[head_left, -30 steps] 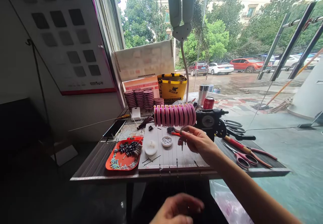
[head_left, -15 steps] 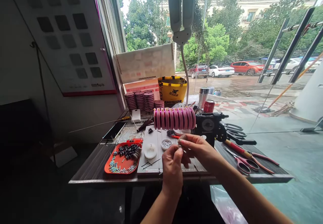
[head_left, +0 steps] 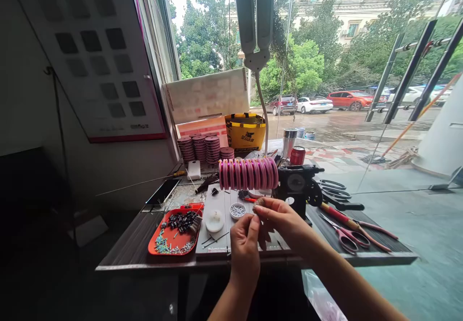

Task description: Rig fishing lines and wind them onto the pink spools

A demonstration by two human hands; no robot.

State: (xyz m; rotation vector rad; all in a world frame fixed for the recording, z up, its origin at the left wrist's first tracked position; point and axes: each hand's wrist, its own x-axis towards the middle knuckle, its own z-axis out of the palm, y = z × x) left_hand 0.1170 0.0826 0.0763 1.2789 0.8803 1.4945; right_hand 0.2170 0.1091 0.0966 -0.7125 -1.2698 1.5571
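My left hand is closed, its thumb and forefinger pinched together over the white board. Close beside it my right hand also pinches, fingertips almost touching those of the left. Whatever lies between the fingers is too small to make out. Just beyond the hands is a row of pink spools on a black winding device, with thin threads hanging from the spools. A small white cup of grey beads stands near my left fingertips, and a round white dish is left of it.
An orange tray with black pieces and small tubes lies at the left. Scissors and pliers lie at the right. Behind are stacked pink discs, a yellow bag, a red can and a lamp stem.
The view has shifted slightly, so the scene sits a little lower and further left. Both hands stay pinched close together over the board.
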